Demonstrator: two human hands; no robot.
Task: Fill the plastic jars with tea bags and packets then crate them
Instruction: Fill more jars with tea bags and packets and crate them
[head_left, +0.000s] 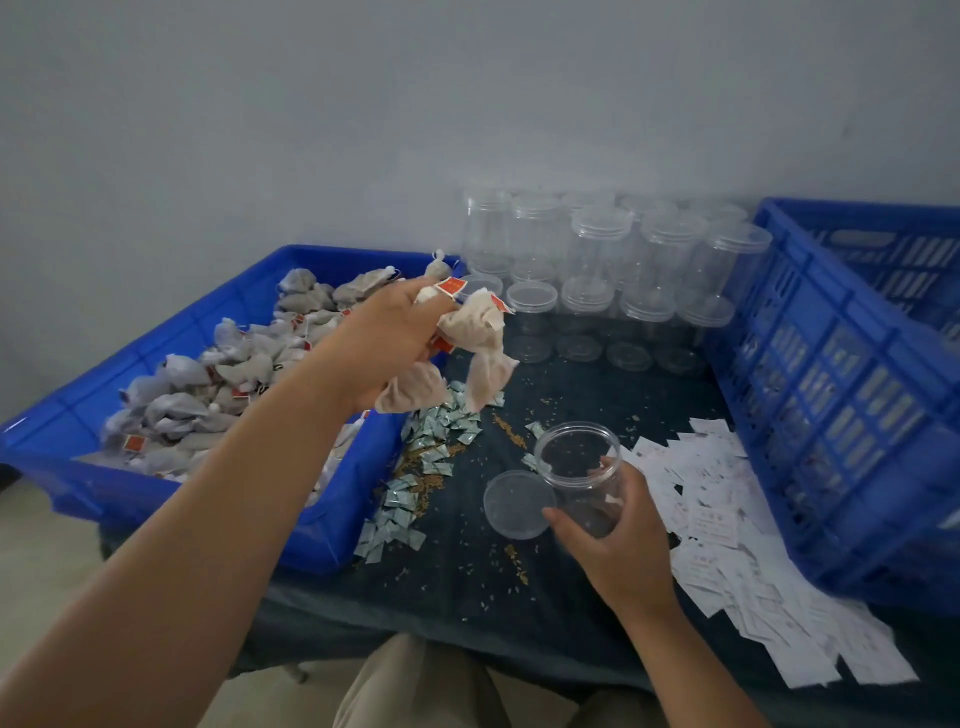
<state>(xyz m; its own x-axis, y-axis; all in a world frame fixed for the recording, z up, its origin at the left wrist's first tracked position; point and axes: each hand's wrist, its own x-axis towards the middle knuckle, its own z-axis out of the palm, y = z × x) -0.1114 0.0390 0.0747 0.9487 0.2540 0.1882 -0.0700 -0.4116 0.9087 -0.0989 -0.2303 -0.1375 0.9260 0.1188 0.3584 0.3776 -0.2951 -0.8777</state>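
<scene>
1. Open jar (579, 467). Clear plastic, uncapped, no tea bags seen inside. It is held at about 5 o'clock from the picture's centre, mouth up, judged so that the bags can be dropped straight in. Whether its base rests on the dark table cloth (467, 582) cannot be told.
2. Lid (517, 504). Laid flat on the cloth, touching the jar at its 8 o'clock, judged to be kept within reach for capping.
3. Right hand (618, 530). It is wrapped round the jar's lower wall from 5 o'clock, fingers curled and thumb on the near side. The forearm is brought in from 5 o'clock.
4. Left hand (395, 338). It is closed on a bunch of tea bags (472, 353), which hang below the fingers by their tags and strings. The arm is stretched out from 7 o'clock, back of the hand uppermost, with the bunch raised at 11 o'clock of the jar, well apart from it.
5. Blue tray (62, 467). Stock of tea bags, at 9 o'clock.
6. Small packets (421, 467). Strewn between tray and jar.
7. Blue crate (831, 415). Stood at 3 o'clock, judged ready for filled jars.
8. Empty jars (613, 270). Stacked at 12 o'clock, capped.
</scene>
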